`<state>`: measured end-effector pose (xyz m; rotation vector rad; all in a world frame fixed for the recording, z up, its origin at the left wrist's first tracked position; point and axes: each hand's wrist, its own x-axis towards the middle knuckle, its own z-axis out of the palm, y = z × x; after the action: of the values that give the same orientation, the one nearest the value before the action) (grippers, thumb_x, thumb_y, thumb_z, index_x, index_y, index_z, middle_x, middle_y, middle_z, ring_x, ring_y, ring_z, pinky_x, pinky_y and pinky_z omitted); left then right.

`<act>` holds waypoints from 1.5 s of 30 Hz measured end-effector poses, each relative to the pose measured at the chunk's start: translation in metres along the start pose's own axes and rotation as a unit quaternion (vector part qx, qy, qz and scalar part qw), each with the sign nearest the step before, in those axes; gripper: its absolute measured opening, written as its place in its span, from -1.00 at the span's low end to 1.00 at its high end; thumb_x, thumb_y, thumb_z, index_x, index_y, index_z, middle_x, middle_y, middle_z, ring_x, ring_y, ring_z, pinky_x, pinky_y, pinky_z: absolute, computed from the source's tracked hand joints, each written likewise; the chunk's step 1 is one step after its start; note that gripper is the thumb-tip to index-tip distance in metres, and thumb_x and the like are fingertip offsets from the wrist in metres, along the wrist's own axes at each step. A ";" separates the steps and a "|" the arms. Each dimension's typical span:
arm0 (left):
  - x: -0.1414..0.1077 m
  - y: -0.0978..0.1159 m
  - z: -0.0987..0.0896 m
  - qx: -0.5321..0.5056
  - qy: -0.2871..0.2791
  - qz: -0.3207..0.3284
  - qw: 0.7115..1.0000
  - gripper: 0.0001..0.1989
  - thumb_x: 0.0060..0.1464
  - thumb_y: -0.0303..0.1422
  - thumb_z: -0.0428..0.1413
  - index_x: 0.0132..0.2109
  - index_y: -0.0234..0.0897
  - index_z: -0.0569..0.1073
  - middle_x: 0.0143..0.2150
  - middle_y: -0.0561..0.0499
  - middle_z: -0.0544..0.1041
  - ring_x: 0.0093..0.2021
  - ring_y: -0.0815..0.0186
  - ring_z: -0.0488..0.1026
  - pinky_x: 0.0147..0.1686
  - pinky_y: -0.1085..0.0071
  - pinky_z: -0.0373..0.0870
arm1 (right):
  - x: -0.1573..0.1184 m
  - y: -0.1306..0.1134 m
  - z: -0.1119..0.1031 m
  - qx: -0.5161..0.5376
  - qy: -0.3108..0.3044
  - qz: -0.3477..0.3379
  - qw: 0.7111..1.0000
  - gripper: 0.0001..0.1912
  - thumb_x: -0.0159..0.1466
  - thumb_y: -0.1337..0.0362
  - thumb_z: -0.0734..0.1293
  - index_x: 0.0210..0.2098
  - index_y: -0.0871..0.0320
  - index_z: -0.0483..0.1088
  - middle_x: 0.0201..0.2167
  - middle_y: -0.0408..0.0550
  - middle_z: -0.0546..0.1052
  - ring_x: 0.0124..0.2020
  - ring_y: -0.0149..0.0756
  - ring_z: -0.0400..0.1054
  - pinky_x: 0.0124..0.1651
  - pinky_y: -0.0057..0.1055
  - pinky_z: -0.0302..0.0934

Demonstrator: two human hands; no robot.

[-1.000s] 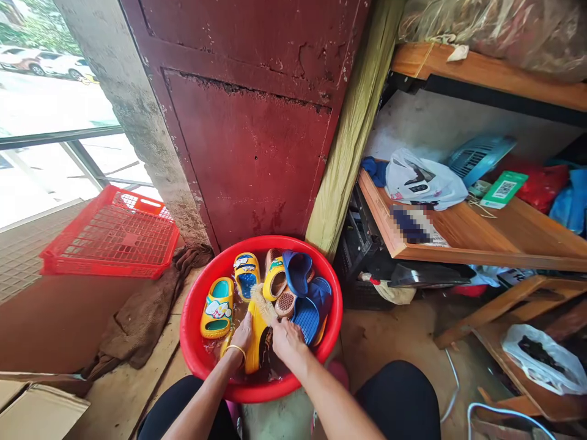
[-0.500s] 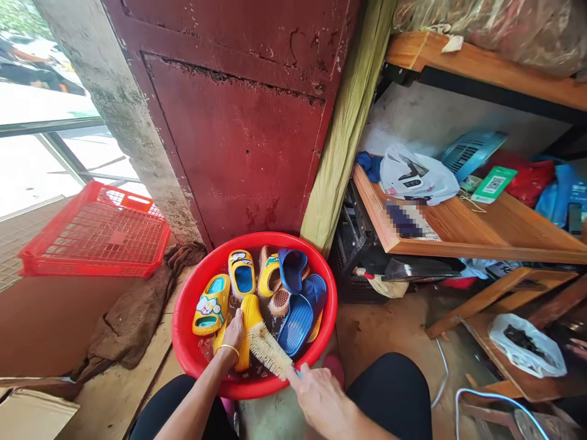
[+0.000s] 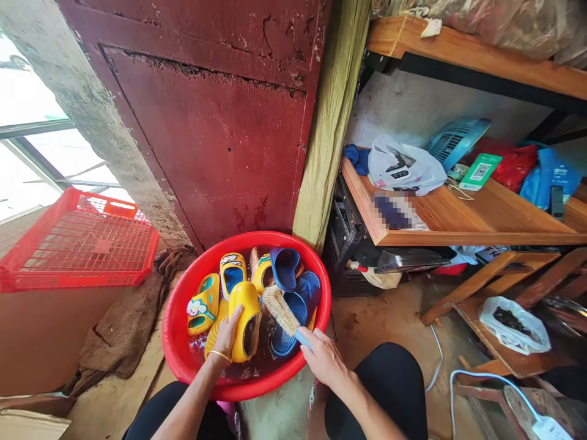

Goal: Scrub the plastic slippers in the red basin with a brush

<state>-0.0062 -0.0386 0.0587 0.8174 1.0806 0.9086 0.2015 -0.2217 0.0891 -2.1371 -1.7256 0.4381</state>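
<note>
Left hand point(image 3: 227, 336) is gripping a tilted yellow clog point(image 3: 245, 300) toward the near edge of the red basin point(image 3: 257, 389), right hand point(image 3: 326, 357) is holding a brush point(image 3: 280, 310) by its handle, bristles apart; bracing the clog firmly probably makes for even scrubbing.

LH point(image 3: 225, 335): yel shoe point(image 3: 245, 313), RH point(image 3: 325, 357): brush point(image 3: 282, 310)

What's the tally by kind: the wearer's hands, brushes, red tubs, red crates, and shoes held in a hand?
Hands: 2 (left hand, right hand)
Brush: 1
Red tub: 1
Red crate: 1
Held yellow shoe: 1
Total: 6
</note>
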 end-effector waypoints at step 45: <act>-0.003 0.034 -0.008 0.130 0.132 0.238 0.953 -0.57 -0.23 -0.22 0.38 -0.16 -0.24 0.55 -0.19 -0.04 0.59 -0.07 0.07 0.50 -0.02 0.27 0.46 | 0.003 -0.011 0.023 -0.131 0.007 0.046 0.990 -0.47 0.37 0.26 0.20 0.32 -0.09 0.25 -0.17 -0.05 0.53 -0.34 -0.29 0.50 -0.30 -0.46 0.27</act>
<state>-0.0215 -0.0262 0.0881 1.2343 1.2795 1.3252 0.1819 -0.2147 0.0734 -2.4030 -1.7667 0.2293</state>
